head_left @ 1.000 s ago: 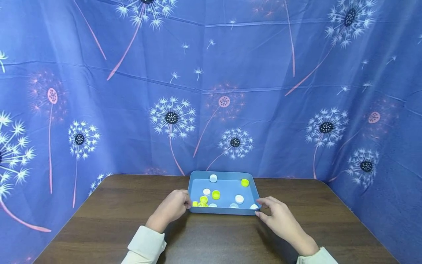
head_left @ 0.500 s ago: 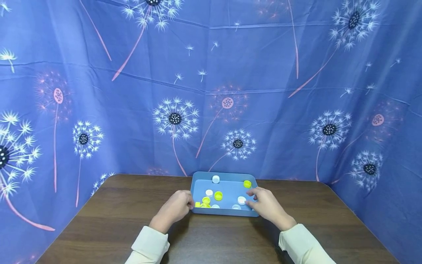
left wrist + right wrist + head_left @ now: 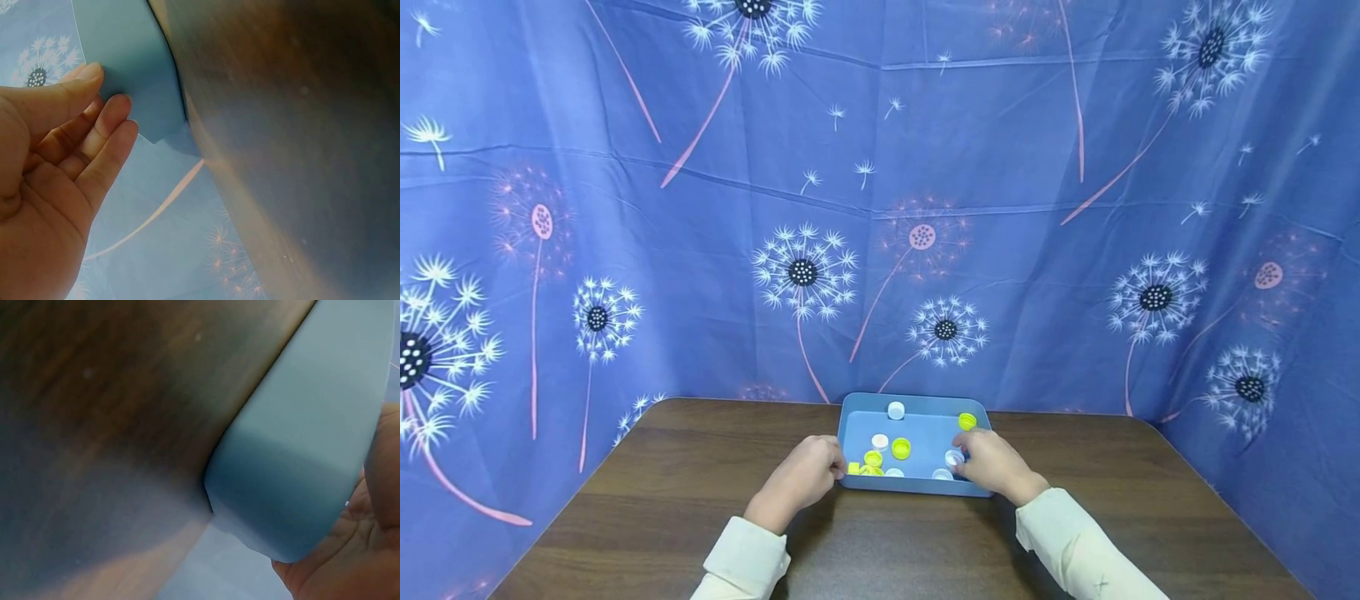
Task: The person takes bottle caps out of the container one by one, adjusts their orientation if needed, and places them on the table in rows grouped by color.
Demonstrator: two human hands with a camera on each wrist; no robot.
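Note:
A shallow blue tray holds several white and yellow bottle caps, among them a yellow cap in the middle. My left hand is at the tray's front left corner; in the left wrist view its thumb and fingers pinch the tray wall. Inside the tray, my right hand has thumb and forefinger around a white bottle cap near the right side. From the right wrist, the tray's outer wall hides those fingertips, and only part of the palm shows.
The tray stands on a dark wooden table, near its back edge. Behind hangs a blue cloth with dandelion prints. Other caps include a white one at the back and a yellow cap at the back right.
My right hand has left the tray's front right corner and moved inward and left to the white cap. The left hand stays at the left corner. The head view has shifted slightly.

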